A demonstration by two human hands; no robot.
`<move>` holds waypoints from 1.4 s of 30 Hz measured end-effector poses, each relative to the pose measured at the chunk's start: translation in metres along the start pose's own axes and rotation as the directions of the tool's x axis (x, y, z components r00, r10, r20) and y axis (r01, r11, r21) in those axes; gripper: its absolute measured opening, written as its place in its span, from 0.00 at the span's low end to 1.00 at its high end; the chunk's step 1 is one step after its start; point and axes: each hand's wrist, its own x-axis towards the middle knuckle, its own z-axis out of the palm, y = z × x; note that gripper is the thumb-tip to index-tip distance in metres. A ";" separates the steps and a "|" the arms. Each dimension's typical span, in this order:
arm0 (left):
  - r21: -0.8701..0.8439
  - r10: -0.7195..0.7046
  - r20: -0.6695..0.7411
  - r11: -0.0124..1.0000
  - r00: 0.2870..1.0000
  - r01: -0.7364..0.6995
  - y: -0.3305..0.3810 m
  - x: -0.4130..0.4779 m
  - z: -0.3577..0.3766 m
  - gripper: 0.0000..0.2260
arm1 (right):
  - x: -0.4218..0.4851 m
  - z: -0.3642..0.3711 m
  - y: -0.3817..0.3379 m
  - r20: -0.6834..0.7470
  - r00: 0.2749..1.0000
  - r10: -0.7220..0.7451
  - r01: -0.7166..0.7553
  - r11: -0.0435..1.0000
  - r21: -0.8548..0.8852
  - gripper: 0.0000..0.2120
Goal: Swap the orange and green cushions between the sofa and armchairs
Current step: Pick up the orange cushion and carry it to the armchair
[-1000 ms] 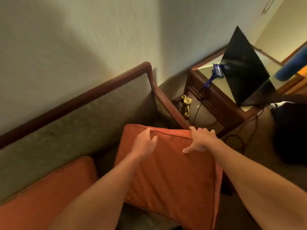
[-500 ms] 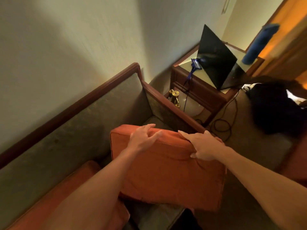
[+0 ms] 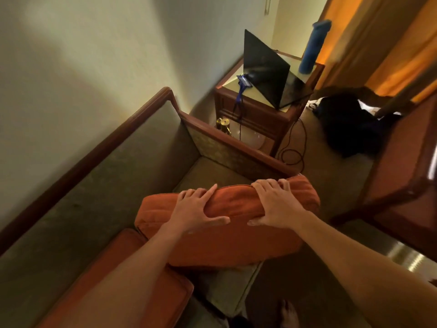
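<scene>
Fingers of my left hand and my right hand curl over the top edge of the orange cushion, thumbs pressed to its near face, both hands closed on it. The cushion stands tilted on edge at the end of the sofa, its lower edge hidden, a second orange cushion beside it. I judge the two-handed grip suits carrying it off. The wooden armrest crowds the far side; open carpet toward me offers the exit, past a low table.
</scene>
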 end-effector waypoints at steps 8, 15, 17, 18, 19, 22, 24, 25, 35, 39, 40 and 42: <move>0.083 0.201 -0.105 0.978 0.974 -0.192 0.001 -0.026 0.018 0.43 | -0.025 0.017 -0.023 -0.035 0.999 -0.039 0.037 0.998 -0.055 0.57; 0.099 0.187 0.071 0.976 0.980 -0.193 0.036 -0.025 0.021 0.48 | -0.057 0.026 -0.017 0.041 0.998 0.044 -0.045 0.999 0.029 0.48; 0.079 0.191 0.047 0.978 0.980 -0.195 0.046 -0.023 0.018 0.41 | -0.063 0.025 -0.020 0.012 0.998 0.064 -0.064 0.995 0.074 0.38; 0.080 0.214 0.036 0.973 0.976 -0.217 0.052 -0.021 0.015 0.36 | -0.066 0.023 -0.020 -0.004 0.998 0.064 -0.064 0.995 0.082 0.33; 0.082 0.248 0.023 0.965 0.968 -0.249 0.058 -0.020 0.010 0.31 | -0.071 0.020 -0.019 -0.008 0.998 0.063 -0.062 0.994 0.087 0.29; 0.052 0.352 -0.015 0.935 0.936 -0.351 0.082 -0.022 -0.004 0.19 | -0.093 0.012 -0.010 0.005 0.996 0.091 -0.090 0.983 0.160 0.22; 0.028 0.388 -0.015 0.921 0.922 -0.388 0.107 -0.021 -0.013 0.13 | -0.116 0.007 0.003 0.010 0.991 0.130 -0.130 0.969 0.211 0.21; 0.026 0.407 -0.008 0.913 0.913 -0.407 0.121 -0.017 -0.017 0.11 | -0.129 0.004 0.012 0.008 0.988 0.155 -0.152 0.960 0.237 0.21; -0.029 0.672 0.027 0.741 0.740 -0.671 0.350 0.006 -0.055 0.14 | -0.320 -0.064 0.135 -0.059 0.916 0.397 -0.364 0.884 0.295 0.21; -0.059 0.762 -0.002 0.646 0.647 -0.761 0.456 0.004 -0.064 0.15 | -0.402 -0.085 0.188 -0.142 0.852 0.503 -0.459 0.850 0.257 0.23; -0.058 0.781 -0.023 0.623 0.624 -0.780 0.480 0.003 -0.064 0.16 | -0.421 -0.091 0.200 -0.163 0.836 0.524 -0.480 0.842 0.245 0.23; -0.056 0.805 -0.069 0.587 0.589 -0.808 0.526 0.005 -0.063 0.17 | -0.456 -0.102 0.226 -0.205 0.803 0.559 -0.520 0.826 0.217 0.23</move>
